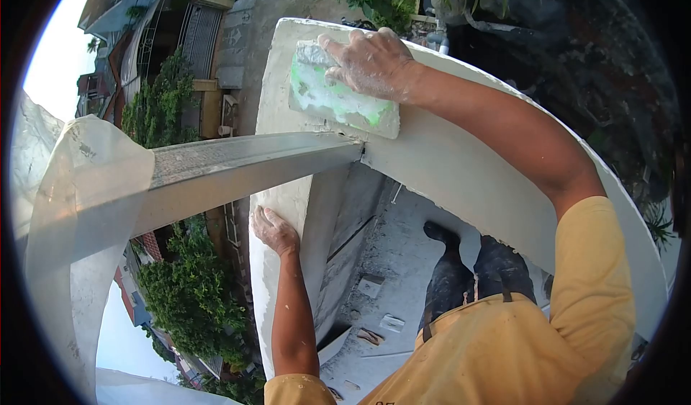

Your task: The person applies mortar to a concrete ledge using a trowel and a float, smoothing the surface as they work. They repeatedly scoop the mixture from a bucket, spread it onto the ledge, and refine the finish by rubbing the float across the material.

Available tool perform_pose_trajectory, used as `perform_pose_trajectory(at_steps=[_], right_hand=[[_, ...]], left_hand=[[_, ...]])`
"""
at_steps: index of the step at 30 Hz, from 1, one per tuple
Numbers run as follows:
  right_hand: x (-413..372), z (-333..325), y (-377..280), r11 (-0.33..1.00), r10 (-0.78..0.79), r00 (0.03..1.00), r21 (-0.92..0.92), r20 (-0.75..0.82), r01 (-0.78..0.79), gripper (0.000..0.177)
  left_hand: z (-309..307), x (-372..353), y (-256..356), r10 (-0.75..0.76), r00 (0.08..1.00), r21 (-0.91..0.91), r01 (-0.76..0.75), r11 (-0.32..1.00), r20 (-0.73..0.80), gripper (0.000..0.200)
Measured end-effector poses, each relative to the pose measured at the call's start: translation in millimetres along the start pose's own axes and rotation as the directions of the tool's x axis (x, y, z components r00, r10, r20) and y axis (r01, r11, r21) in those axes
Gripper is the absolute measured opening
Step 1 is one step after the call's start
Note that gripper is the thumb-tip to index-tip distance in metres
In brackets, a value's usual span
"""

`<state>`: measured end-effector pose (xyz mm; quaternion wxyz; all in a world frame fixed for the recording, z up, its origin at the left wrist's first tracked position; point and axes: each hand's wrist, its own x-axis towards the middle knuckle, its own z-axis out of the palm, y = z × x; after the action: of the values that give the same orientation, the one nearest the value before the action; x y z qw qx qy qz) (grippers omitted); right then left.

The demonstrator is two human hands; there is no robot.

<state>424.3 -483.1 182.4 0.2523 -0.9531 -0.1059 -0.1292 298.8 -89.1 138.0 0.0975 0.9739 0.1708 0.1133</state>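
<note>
A green plastering float, smeared with white plaster, lies against the top of the pale parapet wall near its corner. My right hand, dusty with plaster, is closed around the float's handle, which my fingers partly hide. Lower down, my left hand rests on the other arm of the wall top, its fingers stretched out over the outer edge. Whitish dust coats those fingers as well. Between the two hands, a metal post meets the wall at the corner, just beside the float.
Translucent plastic sheeting wraps the post's other end. On the concrete floor inside the wall, by my legs, lie several scraps. Beyond the wall is a drop to a street, with trees and houses.
</note>
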Motion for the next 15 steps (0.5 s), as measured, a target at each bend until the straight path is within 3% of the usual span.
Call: perform_pose_trajectory(at_steps=[4, 7, 11, 15], right_hand=[[7, 31, -6, 0.998, -0.059, 0.998, -0.023, -0.001, 0.059, 0.057], [37, 36, 12, 0.994, 0.018, 0.999, -0.108, -0.044, -0.023, 0.054], [76, 21, 50, 0.958, 0.124, 0.968, -0.227, -0.216, -0.174, 0.047], [59, 18, 13, 1.0, -0.006, 1.0, 0.018, 0.005, 0.006, 0.048]], left_hand=[[-1, -1, 1, 0.001, 1.0, 0.009, -0.001, 1.0, 0.005, 0.049], [-1, -2, 0, -0.004, 1.0, 0.008, 0.004, 1.0, 0.005, 0.049], [-1, -1, 1, 0.003, 1.0, 0.0, -0.003, 1.0, 0.006, 0.049], [1, -1, -1, 0.011, 1.0, 0.007, -0.011, 1.0, -0.017, 0.049]])
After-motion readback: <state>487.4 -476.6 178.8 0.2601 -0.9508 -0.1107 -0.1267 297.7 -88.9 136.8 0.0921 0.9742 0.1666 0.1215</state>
